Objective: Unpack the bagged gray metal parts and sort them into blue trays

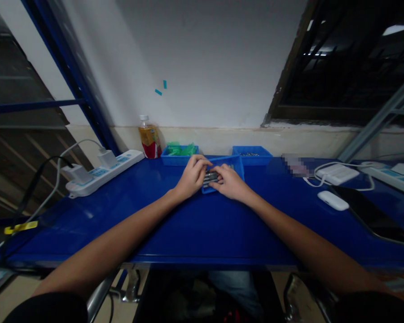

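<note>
Both my hands meet over a small blue tray (237, 163) in the middle of the blue table (202, 224). My left hand (191, 176) has its fingers curled round a bundle of thin grey metal rods (210, 177). My right hand (229, 181) pinches the other side of the same bundle. The rods lie across the tray's near edge. What else the tray holds is hidden by my hands.
Behind stand a blue tray with green parts (179, 154) and a blue tray with small metal bits (252, 154). A drink bottle (149, 138) stands left of them. A white power strip (103, 172) lies at left. A white charger (335, 172), a white case (332, 200) and a dark phone (373, 215) lie at right.
</note>
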{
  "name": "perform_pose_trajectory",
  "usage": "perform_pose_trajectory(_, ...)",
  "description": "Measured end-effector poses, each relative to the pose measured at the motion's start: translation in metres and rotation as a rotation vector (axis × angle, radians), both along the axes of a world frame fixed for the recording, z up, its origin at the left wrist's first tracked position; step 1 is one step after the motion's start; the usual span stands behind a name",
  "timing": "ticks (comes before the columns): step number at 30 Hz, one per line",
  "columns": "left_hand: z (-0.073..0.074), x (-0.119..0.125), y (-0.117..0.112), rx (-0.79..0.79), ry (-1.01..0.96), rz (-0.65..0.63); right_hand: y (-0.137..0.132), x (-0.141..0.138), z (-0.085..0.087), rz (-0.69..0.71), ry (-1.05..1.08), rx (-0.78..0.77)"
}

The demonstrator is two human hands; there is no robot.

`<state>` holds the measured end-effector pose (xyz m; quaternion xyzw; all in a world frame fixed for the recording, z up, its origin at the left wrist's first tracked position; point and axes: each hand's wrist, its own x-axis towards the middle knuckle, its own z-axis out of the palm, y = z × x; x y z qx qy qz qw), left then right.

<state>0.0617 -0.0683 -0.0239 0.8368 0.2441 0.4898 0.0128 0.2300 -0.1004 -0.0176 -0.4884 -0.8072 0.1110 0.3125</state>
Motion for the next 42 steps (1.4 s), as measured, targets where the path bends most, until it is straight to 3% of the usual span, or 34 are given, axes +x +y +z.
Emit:
perform_pose_trajectory(13, 0.000, 0.003, -0.003, 0.017, 0.037, -0.018, -0.005, -0.006, -0.009, -0.080, -0.181, 0.261)
perform_pose_trajectory(23, 0.001, 0.002, -0.003, 0.012, 0.038, -0.020, -0.007, -0.005, -0.007, -0.077, -0.206, 0.248)
perform_pose_trajectory(29, 0.001, 0.003, -0.003, -0.005, 0.039, -0.013, -0.003, 0.004, 0.001, 0.026, -0.196, 0.153)
perform_pose_trajectory(42, 0.000, 0.005, -0.005, 0.025, 0.052, -0.031, 0.000, 0.007, 0.006, 0.047, -0.330, 0.136)
